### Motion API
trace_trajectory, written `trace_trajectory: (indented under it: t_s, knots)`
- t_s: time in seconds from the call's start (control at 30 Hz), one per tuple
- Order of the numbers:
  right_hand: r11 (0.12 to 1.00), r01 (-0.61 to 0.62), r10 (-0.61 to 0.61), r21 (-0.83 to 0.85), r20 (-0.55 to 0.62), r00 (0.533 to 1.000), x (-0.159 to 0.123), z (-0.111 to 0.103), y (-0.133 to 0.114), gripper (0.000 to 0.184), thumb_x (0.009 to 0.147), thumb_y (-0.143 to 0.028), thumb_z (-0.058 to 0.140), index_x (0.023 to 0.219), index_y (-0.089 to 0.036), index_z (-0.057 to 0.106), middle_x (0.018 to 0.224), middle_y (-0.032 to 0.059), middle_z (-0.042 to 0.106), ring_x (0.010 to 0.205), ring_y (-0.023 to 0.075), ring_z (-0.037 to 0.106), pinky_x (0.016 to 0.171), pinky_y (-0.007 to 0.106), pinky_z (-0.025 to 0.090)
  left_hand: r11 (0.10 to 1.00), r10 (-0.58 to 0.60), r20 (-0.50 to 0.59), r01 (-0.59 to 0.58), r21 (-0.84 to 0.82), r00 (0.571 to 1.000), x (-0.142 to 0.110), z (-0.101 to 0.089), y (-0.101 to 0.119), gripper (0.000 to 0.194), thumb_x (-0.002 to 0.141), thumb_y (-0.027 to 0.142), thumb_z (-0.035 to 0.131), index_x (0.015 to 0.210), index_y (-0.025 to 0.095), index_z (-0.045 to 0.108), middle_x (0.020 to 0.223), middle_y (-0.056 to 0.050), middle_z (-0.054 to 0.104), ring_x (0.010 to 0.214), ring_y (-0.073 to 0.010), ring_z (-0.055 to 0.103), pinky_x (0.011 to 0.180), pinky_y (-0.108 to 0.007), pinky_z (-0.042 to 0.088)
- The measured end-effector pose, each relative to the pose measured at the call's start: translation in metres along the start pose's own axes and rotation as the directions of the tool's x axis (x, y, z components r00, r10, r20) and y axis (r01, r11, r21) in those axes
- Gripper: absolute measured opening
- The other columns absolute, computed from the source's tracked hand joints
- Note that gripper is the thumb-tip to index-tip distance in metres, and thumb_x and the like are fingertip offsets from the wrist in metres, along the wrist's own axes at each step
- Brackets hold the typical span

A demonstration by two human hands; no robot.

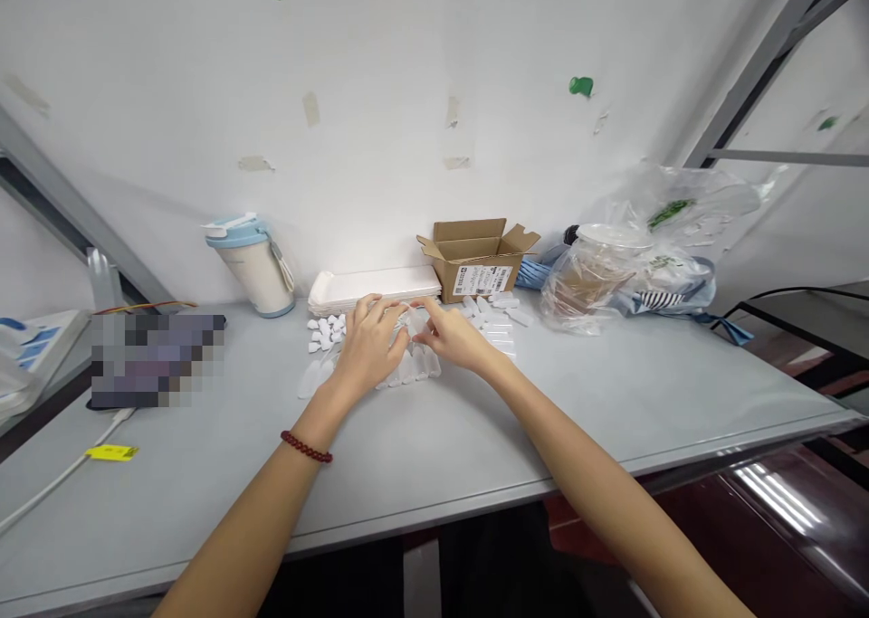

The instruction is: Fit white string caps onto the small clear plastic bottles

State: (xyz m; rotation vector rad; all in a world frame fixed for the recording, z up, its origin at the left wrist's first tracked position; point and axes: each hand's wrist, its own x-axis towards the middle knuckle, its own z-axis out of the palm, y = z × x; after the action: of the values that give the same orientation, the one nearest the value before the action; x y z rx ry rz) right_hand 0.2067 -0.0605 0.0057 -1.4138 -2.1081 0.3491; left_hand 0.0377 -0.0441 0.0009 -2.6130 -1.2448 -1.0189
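In the middle of the desk, my left hand [372, 342] bends its fingers around a small clear plastic piece [405, 322]. My right hand [453, 333] pinches at the same piece from the other side, thumb and forefinger closed. The piece's exact kind is hard to make out, since fingers partly cover it. Just below the hands lies a row of translucent plastic pieces [417, 366]. Left of my left hand sits a cluster of small white pieces [326, 333], with a frosted flat piece [310, 378] nearby. More translucent pieces [501, 336] rest right of my right hand.
Behind the hands are a stack of white flat trays [380, 285] and an open cardboard box [479, 279]. A tumbler [254, 270] stands at left, beyond a blurred-out dark device [159, 360] and cable [61, 482]. Plastic bags [584, 283] crowd the right.
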Motion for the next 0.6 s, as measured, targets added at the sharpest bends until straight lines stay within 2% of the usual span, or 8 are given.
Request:
trace_trajectory:
  t_s: [0.23, 0.43, 0.6]
  knots:
    - [1.0, 0.0, 0.001, 0.021, -0.038, 0.999, 0.0, 0.0, 0.0, 0.041, 0.083, -0.021, 0.058, 0.122, -0.021, 0.044, 0.06, -0.0052, 0.056, 0.055, 0.0145, 0.049, 0.057, 0.022, 0.031, 0.973, -0.085, -0.011, 0.081, -0.216, 0.996, 0.002, 0.005, 0.0, 0.032, 0.083, 0.025, 0.046, 0.11, 0.019, 0.062, 0.114, -0.007, 0.064, 0.117, -0.0278, 0.043, 0.1, -0.049, 0.037]
    - [1.0, -0.014, 0.014, 0.014, -0.054, 0.998, -0.002, -0.001, -0.006, 0.043, 0.081, -0.023, 0.062, 0.12, -0.02, 0.043, 0.068, -0.0028, 0.063, 0.061, 0.0158, 0.056, 0.059, 0.023, 0.032, 0.907, -0.212, 0.056, 0.218, -0.36, 0.976, 0.006, -0.002, 0.008, 0.031, 0.085, 0.033, 0.046, 0.105, 0.018, 0.065, 0.111, -0.006, 0.066, 0.115, -0.0256, 0.046, 0.098, -0.044, 0.039]
    - [0.997, -0.032, 0.028, -0.074, -0.052, 0.998, -0.002, -0.001, -0.011, 0.047, 0.079, -0.027, 0.067, 0.118, -0.019, 0.042, 0.072, -0.0004, 0.066, 0.067, 0.0183, 0.06, 0.059, 0.023, 0.03, 0.842, -0.297, 0.122, 0.32, -0.435, 0.947, 0.007, -0.005, 0.008, 0.034, 0.086, 0.044, 0.046, 0.098, 0.02, 0.068, 0.11, -0.005, 0.068, 0.112, -0.0257, 0.05, 0.092, -0.039, 0.042]
